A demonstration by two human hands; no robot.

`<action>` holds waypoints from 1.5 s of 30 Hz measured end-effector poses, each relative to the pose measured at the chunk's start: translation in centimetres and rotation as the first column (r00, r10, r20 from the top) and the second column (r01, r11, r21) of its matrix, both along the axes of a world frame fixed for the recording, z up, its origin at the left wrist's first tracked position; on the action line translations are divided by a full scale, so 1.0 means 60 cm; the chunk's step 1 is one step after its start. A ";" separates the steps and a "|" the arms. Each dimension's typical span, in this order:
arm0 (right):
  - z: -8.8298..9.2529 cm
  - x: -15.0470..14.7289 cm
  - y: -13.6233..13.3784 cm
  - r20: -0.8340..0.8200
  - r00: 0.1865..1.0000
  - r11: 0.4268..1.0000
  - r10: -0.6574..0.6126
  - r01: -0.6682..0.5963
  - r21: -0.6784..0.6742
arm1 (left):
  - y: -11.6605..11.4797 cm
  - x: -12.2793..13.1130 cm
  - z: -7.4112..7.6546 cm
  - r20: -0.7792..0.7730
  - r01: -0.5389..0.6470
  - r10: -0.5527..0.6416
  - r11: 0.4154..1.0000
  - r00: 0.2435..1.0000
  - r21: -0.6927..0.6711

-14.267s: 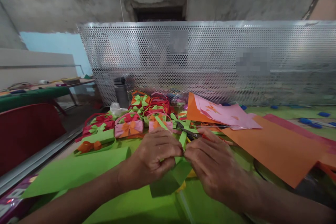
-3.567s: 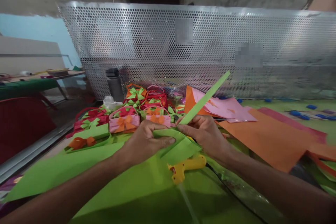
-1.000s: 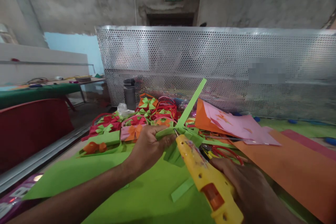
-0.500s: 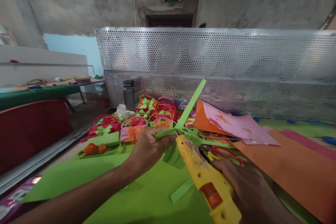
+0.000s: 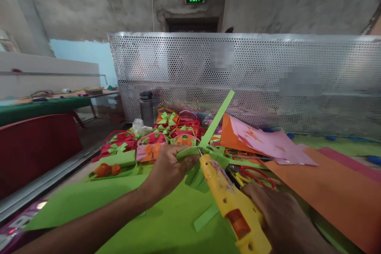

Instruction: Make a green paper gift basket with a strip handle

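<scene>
My left hand (image 5: 169, 168) is closed, pinching a light green strip (image 5: 187, 151) between thumb and fingers. In my right hand (image 5: 276, 210) is a yellow hot glue gun (image 5: 223, 192), gripped by its handle. Its metal nozzle points up and left, at or very near the green strip by my left thumb; whether it touches, I cannot tell. Just beyond the nozzle a longer green strip (image 5: 218, 117) stands slanted upward. Beneath both hands lies a large green sheet (image 5: 154, 218), with a short loose green strip (image 5: 206, 218) on it.
Small red, pink and green bags with bows (image 5: 153, 151) crowd the back left, near a dark bottle (image 5: 146, 107). Red-handled scissors (image 5: 262, 176) lie beside the glue gun. Pink sheets (image 5: 276, 143) and orange sheets (image 5: 327, 186) cover the right. A perforated metal panel (image 5: 178, 63) closes off the back.
The rear of the glue gun and my right hand have shifted very slightly left. My left hand and the green strip look the same.
</scene>
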State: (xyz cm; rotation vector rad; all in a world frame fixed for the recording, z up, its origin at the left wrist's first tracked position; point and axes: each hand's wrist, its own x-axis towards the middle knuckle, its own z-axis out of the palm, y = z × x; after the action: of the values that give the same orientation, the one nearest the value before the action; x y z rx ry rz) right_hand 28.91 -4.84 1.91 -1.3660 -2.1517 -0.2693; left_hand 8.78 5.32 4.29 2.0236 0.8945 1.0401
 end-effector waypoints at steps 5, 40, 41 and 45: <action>-0.001 0.001 0.001 0.025 1.000 1.000 0.006 -0.007 0.025 | 0.001 0.000 -0.003 0.005 0.008 -0.008 1.000 1.000 -0.001; -0.003 0.001 0.002 0.072 0.997 0.999 -0.005 0.003 0.035 | -0.001 0.005 0.002 -0.005 -0.006 0.006 0.998 1.000 0.055; -0.004 0.001 0.002 0.072 0.997 0.999 -0.001 -0.001 0.034 | 0.000 0.005 0.001 -0.001 -0.001 0.001 0.999 1.000 0.047; -0.005 0.000 0.002 0.063 0.997 0.999 -0.033 0.032 0.030 | 0.000 0.004 0.001 -0.019 -0.015 0.015 1.000 1.000 0.004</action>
State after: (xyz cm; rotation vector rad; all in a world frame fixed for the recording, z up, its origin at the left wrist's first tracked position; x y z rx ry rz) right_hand 28.90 -4.73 1.61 -1.3943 -2.1702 -0.3601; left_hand 9.01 5.30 4.38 2.0360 0.9191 1.0331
